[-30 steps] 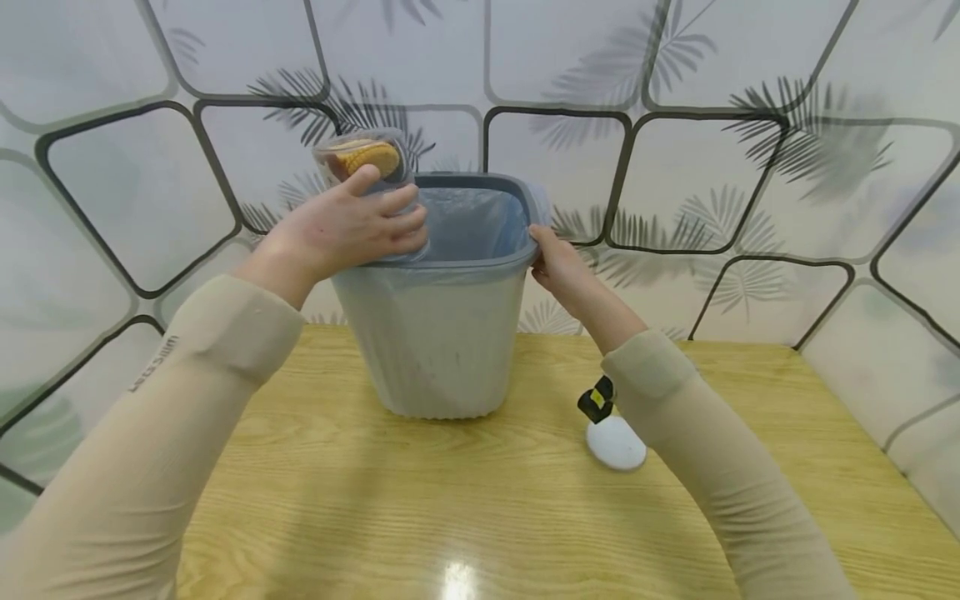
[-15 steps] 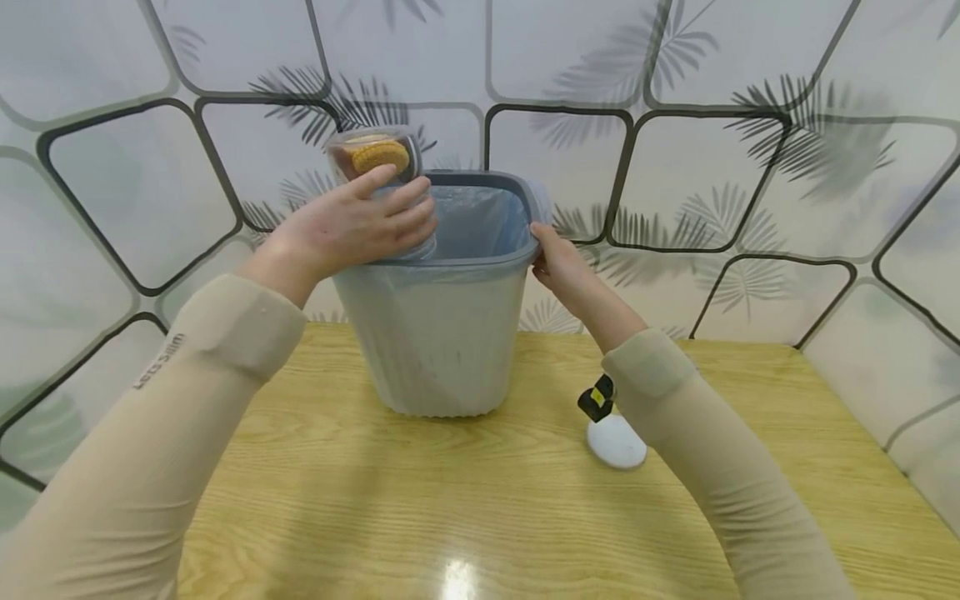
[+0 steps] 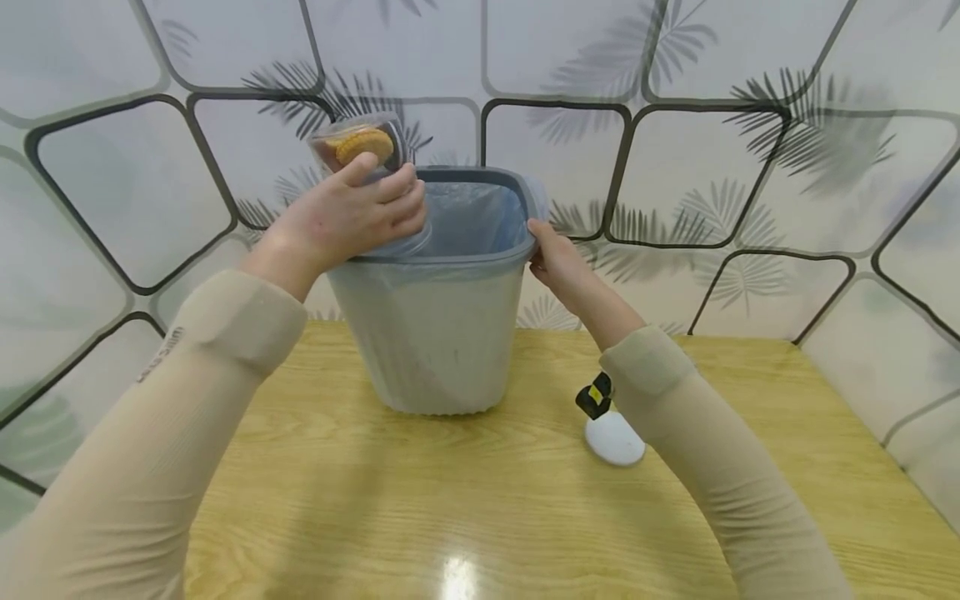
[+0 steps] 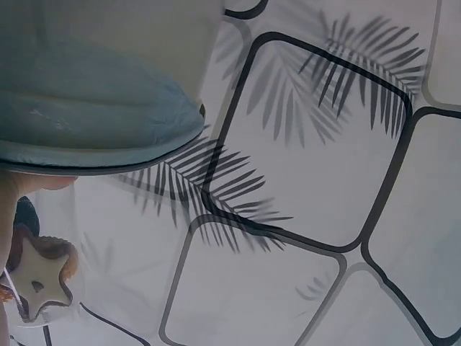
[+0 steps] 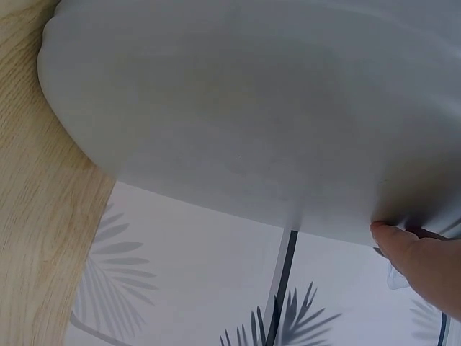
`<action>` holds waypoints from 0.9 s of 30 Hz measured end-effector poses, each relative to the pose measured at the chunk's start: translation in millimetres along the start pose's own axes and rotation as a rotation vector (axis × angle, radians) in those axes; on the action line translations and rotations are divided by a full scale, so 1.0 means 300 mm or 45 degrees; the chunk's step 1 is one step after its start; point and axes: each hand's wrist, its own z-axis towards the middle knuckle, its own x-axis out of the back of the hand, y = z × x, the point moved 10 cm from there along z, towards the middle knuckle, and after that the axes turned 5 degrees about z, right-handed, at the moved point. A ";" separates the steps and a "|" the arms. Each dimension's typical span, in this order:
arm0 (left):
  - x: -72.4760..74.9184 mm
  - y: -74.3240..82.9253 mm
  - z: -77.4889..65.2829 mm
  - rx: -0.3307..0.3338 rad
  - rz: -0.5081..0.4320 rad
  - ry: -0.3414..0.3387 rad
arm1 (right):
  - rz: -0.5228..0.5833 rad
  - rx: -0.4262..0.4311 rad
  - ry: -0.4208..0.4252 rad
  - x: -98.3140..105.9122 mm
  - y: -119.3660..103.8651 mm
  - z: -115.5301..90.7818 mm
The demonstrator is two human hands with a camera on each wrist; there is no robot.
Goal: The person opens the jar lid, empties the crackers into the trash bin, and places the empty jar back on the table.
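My left hand [image 3: 348, 208] holds a clear plastic tub [image 3: 347, 127] at the left side of a pale waste bin [image 3: 438, 342], above its grey rim. A round yellow cookie [image 3: 365, 147] shows through the tub wall. In the left wrist view, a star-shaped biscuit [image 4: 39, 285] is visible inside the tub, and only the edge of the hand shows. My right hand [image 3: 558, 262] grips the bin's right rim, thumb on top. A bluish plastic liner [image 3: 483, 212] covers the bin's inside. The bottom of the bin is hidden.
The bin stands upright near the back of a wooden table [image 3: 450, 492]. A white disc [image 3: 615, 439] and a black item with a yellow mark [image 3: 595, 396] lie beside my right sleeve. A wall with leaf prints [image 3: 555, 175] rises close behind.
The tub in my left hand shifted a little right, then back left and slightly up. My right hand keeps its hold on the rim, and the bin stays in place.
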 end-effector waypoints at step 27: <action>0.049 -0.204 -0.138 0.872 -0.505 0.295 | -0.044 -0.006 -0.011 0.006 0.004 0.003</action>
